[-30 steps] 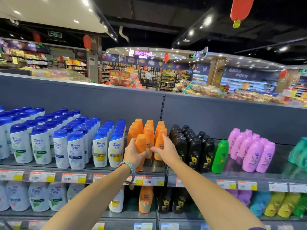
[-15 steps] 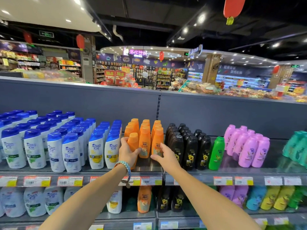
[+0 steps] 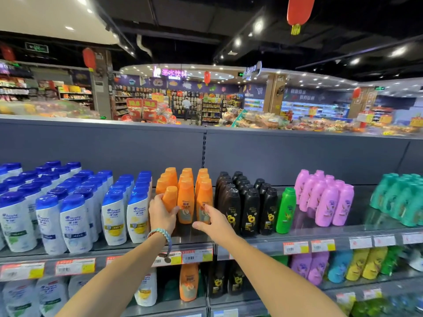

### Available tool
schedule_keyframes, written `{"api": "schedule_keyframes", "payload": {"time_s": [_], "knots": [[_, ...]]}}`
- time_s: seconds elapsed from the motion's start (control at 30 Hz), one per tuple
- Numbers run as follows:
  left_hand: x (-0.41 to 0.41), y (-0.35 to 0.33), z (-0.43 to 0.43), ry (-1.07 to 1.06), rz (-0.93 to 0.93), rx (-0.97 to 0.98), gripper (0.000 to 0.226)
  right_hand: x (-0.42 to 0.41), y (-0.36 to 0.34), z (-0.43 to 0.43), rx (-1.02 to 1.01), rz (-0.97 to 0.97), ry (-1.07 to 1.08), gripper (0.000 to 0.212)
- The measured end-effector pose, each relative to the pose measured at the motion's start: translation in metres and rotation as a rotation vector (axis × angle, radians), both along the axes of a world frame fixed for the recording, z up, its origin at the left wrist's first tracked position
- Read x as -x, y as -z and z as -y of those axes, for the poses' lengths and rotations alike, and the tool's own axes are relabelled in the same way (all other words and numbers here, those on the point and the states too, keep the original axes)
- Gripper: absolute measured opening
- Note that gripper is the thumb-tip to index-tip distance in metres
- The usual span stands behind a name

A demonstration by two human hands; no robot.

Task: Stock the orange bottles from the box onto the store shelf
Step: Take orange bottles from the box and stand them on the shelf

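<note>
Three rows of orange bottles (image 3: 185, 197) stand on the upper shelf (image 3: 320, 234) between the white-and-blue bottles and the black ones. My left hand (image 3: 162, 216) is wrapped around the front orange bottle (image 3: 170, 197) of the left row, which leans slightly. My right hand (image 3: 212, 219) is just in front of the right row's front bottle (image 3: 204, 202), fingers spread, fingertips at its lower label. The box is out of view.
White bottles with blue caps (image 3: 73, 216) fill the shelf to the left. Black bottles (image 3: 249, 209), one green bottle (image 3: 285, 210), pink bottles (image 3: 325, 202) and teal bottles (image 3: 400, 200) stand to the right. A lower shelf holds one orange bottle (image 3: 188, 284) among others.
My right hand has slid down from gripping the right-row bottle to its base with fingers spread. My left hand stays on the left front bottle. The view has tilted up a little.
</note>
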State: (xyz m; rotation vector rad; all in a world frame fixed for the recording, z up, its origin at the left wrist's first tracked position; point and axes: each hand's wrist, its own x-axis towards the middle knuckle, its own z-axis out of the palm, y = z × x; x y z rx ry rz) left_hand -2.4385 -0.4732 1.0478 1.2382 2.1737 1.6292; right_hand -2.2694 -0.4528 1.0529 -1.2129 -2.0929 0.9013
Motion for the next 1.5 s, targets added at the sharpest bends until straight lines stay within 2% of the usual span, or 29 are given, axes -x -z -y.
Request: {"api": "schedule_keyframes", "payload": {"time_s": [0.17,0.3,0.43,0.63,0.8,1.07,1.3,1.5], "knots": [[-0.009,-0.003,0.005,-0.090,-0.158,-0.008,0.078,0.000,0.003,-0.003,0.001,-0.013,0.012,0.081],[-0.013,0.000,0.010,-0.062,-0.347,-0.001,0.096,0.001,0.003,-0.005,-0.003,-0.001,0.023,0.082],[-0.007,0.002,0.011,-0.078,-0.499,0.045,0.093,0.000,0.003,-0.006,-0.011,0.063,0.007,0.090],[-0.002,-0.003,0.010,-0.104,-0.563,0.117,0.078,-0.001,0.000,-0.007,-0.028,0.118,-0.017,0.093],[0.001,0.002,0.002,-0.117,-0.634,0.159,0.088,-0.002,0.004,-0.008,-0.023,0.133,-0.013,0.095],[0.011,0.006,-0.004,-0.075,-0.607,0.161,0.096,-0.003,0.018,-0.007,-0.003,0.219,-0.038,0.099],[0.013,0.009,-0.001,-0.120,-0.749,0.184,0.110,-0.007,0.027,-0.007,-0.077,0.396,-0.115,0.101],[0.012,0.003,-0.003,-0.058,-0.974,0.158,0.105,-0.007,0.034,-0.005,-0.104,0.539,-0.160,0.094]]}}
